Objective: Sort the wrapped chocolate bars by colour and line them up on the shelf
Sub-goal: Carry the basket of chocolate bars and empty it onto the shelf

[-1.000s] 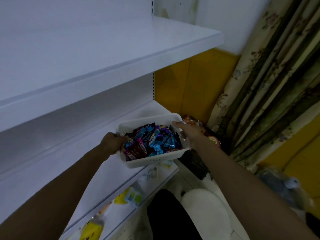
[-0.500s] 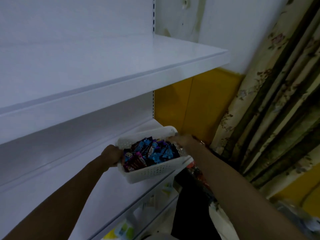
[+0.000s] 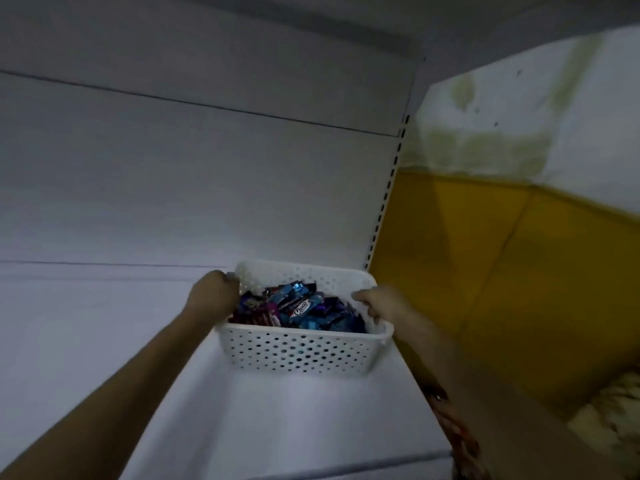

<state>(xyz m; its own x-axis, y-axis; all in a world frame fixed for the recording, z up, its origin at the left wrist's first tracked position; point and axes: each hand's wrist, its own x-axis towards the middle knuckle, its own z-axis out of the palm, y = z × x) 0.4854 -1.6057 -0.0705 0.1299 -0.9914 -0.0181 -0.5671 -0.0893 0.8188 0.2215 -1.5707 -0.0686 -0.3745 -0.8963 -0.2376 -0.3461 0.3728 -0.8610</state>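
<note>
A white perforated basket stands on the white shelf, near its right end and close to the back panel. Inside lie several wrapped chocolate bars in blue, purple and dark red wrappers, jumbled together. My left hand grips the basket's left rim. My right hand grips the right rim, fingers curled over the edge.
The shelf's white back panel rises behind the basket, with a slotted upright at its right edge. A yellow and white wall lies to the right. Flowered fabric shows at the lower right.
Both hands have lifted the basket from the lower shelf up onto the higher shelf, and the view has risen with it.
</note>
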